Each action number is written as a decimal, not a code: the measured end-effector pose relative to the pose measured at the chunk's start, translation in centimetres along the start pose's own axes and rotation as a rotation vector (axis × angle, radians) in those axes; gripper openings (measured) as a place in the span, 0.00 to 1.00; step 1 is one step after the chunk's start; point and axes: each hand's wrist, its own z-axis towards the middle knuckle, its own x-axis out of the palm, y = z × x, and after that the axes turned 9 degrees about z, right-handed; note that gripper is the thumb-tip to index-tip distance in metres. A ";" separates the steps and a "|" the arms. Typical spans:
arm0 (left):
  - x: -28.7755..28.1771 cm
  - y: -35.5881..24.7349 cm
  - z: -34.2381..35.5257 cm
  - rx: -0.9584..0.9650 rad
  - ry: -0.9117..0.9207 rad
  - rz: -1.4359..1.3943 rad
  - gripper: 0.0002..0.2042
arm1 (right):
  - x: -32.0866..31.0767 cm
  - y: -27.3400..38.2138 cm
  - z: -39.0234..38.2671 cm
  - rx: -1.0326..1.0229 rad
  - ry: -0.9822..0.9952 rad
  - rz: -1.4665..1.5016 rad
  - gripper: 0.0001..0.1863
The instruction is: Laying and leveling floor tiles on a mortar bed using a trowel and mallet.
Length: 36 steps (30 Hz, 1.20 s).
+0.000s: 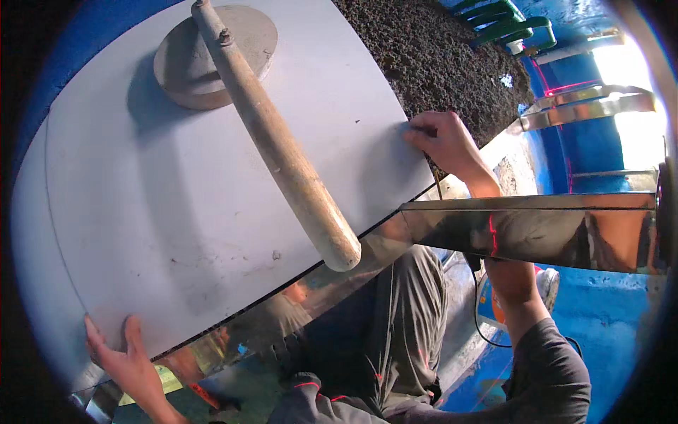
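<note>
A large white sheet [99,205] with a smooth, lightly smudged face fills the left and middle. On it stands a tool with a round grey disc [251,32] and a thick, worn wooden handle [282,152], which slants toward the near edge. My left hand [131,367] rests at the sheet's near left corner, thumb and finger apart on its surface. At the sheet's right edge, my right hand [452,145] is closed, its curled fingers pinching the edge; the fingertips are partly hidden. My right forearm passes behind a shiny metal bar.
Dark granular material [438,63] lies beyond the sheet's right edge. The shiny metal bar [537,230] juts out at right, and a metal rim [381,244] runs along the near edge. Green pipes [519,28] stand at the far right. A bucket [487,300] sits on the blue floor.
</note>
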 end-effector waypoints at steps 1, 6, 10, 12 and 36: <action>0.0 0.0 0.1 -0.012 0.009 0.020 0.40 | 0.0 -0.1 -0.1 0.045 0.006 0.008 0.15; -0.2 0.0 0.1 -0.016 0.016 -0.029 0.39 | 0.3 -0.6 -0.2 0.081 0.019 0.057 0.15; -0.3 0.3 0.2 -0.027 0.042 0.001 0.40 | 0.5 -0.5 -0.4 0.071 -0.002 0.036 0.14; -0.2 0.5 0.2 -0.042 0.052 -0.025 0.40 | 0.5 -0.5 -0.5 0.070 0.000 0.044 0.13; -0.4 -6.1 -5.0 0.416 0.122 -0.295 0.30 | 0.5 -2.1 -2.0 -0.146 -0.259 0.085 0.12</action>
